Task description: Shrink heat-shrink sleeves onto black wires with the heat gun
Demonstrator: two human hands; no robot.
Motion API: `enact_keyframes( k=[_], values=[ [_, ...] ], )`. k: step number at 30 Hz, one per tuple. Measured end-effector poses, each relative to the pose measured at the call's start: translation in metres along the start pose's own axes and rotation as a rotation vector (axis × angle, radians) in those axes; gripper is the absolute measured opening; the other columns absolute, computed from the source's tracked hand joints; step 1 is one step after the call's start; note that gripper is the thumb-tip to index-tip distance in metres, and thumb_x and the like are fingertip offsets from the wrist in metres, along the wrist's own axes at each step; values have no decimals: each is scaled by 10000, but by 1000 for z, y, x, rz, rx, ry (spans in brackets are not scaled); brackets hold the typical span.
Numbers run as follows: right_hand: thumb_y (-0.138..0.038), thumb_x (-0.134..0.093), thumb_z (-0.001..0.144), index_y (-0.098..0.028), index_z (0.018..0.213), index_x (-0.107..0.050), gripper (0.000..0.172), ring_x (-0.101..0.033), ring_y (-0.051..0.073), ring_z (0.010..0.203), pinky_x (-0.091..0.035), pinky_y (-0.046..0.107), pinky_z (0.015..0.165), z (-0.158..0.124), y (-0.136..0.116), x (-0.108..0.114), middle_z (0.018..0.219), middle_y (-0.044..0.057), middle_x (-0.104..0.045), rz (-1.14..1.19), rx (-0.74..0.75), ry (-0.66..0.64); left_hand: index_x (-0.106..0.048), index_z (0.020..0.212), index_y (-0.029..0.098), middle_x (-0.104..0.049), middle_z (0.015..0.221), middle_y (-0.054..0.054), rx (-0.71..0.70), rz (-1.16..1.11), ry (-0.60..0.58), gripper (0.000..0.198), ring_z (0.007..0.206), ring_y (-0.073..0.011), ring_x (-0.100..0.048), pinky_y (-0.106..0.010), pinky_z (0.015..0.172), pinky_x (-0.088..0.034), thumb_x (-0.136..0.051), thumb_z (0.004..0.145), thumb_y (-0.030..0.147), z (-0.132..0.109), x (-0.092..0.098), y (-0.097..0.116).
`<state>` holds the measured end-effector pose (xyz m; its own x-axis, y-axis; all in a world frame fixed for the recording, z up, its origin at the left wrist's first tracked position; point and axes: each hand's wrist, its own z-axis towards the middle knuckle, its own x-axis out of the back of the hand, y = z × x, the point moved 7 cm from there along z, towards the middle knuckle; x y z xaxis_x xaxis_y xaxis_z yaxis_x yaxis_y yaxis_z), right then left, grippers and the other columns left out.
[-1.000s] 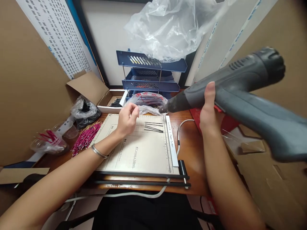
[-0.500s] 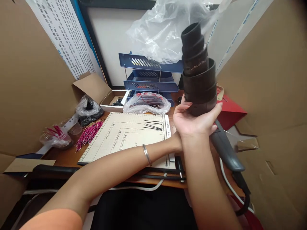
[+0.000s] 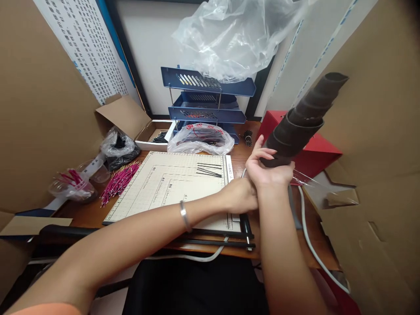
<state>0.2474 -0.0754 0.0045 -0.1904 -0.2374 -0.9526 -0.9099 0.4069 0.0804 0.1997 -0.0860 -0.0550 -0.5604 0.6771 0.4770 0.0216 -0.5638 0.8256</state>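
Note:
My right hand (image 3: 271,170) is wrapped around the base of a black stepped tube (image 3: 297,131), which looks like the nozzle end of a hair dryer. The tube leans up and to the right. Behind my right forearm shows a bit of its grey handle (image 3: 294,208). My left hand (image 3: 241,195) is closed beside my right wrist; its fingertips and whatever they grip are hidden. Under my left forearm lies a cream paper-trimmer board (image 3: 138,186) with printed size lines. Several thin black sticks (image 3: 209,169) rest near its right edge.
Left of the board are a pile of magenta sticks (image 3: 120,181) and a plastic cup (image 3: 77,188). Blue stacked trays (image 3: 206,114) and a clear bag (image 3: 200,139) stand behind. To the right are a red bag (image 3: 323,151) and a white cord (image 3: 308,236). Cardboard walls flank both sides.
The black tube has tipped from nearly upright toward the right, and its grey handle has mostly gone behind my right forearm. My left hand has come out from behind my right wrist.

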Motion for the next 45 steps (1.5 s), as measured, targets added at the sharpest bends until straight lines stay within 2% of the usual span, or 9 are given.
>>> enact_keyframes(
  k=[3,6,10,13,16,20,35,41,45],
  values=[
    [-827,-149,1054,-169,1139,-593,798,-480,22,463,-323,109,322,11,-12,11,1030,100,-731,-61,77,103,-552,509,218,-498,495,8,128,252,-23,512,506,-146,-478,-338,549,-402,-727,958,390,-33,35,6],
    [-816,-113,1066,-165,1104,-589,807,-463,9,434,-316,100,328,21,-18,19,993,86,-735,-102,99,158,-384,496,206,-373,480,34,-2,353,79,632,480,-110,-283,-337,534,-271,-674,1025,397,-53,83,20],
    [-795,-129,1079,-168,1073,-585,775,-412,6,408,-322,108,325,32,-20,26,970,83,-737,-102,97,164,-266,549,224,-269,521,48,55,483,271,642,531,-123,-235,-336,588,-226,-624,1046,416,-64,147,-3],
    [-797,-151,1079,-145,1119,-602,794,-406,13,398,-314,117,326,37,-21,28,935,88,-727,-69,101,173,-454,622,227,-497,616,18,96,572,341,473,621,-158,-446,-321,649,-358,-689,980,428,-66,170,-26],
    [-797,-135,1075,-160,1149,-605,795,-395,28,400,-309,130,326,38,-22,29,914,77,-726,-83,111,158,-710,913,202,-740,954,-77,83,638,312,237,937,-254,-659,-395,877,-525,-714,965,433,-65,172,-41],
    [-693,-198,1110,-173,1180,-588,654,-391,36,399,-316,145,328,33,-19,31,943,75,-737,-56,49,138,-794,1213,191,-778,1205,-134,120,659,220,353,1180,-334,-664,-507,1058,-521,-672,1020,460,-63,168,-57],
    [-831,-189,1062,-184,1173,-569,758,-412,68,429,-367,183,359,20,-9,45,867,41,-723,-87,-20,78,-822,1013,232,-807,1024,-63,141,558,140,183,1021,-277,-682,-455,980,-491,-666,1030,326,-65,160,-62],
    [-590,-359,1151,-225,1074,-643,469,-273,82,439,-302,224,402,-30,11,28,706,-28,-608,-803,-201,-210,-818,1000,214,-785,976,-59,147,545,147,159,989,-259,-676,-429,958,-488,-679,1009,292,-67,159,-58],
    [-508,-647,1049,-245,960,-676,279,-423,105,481,-362,275,462,-29,19,9,697,-16,-610,-1143,1,-427,-818,994,201,-785,983,-62,156,539,133,165,977,-252,-669,-418,939,-480,-671,1009,277,-67,159,-56]
  ],
)
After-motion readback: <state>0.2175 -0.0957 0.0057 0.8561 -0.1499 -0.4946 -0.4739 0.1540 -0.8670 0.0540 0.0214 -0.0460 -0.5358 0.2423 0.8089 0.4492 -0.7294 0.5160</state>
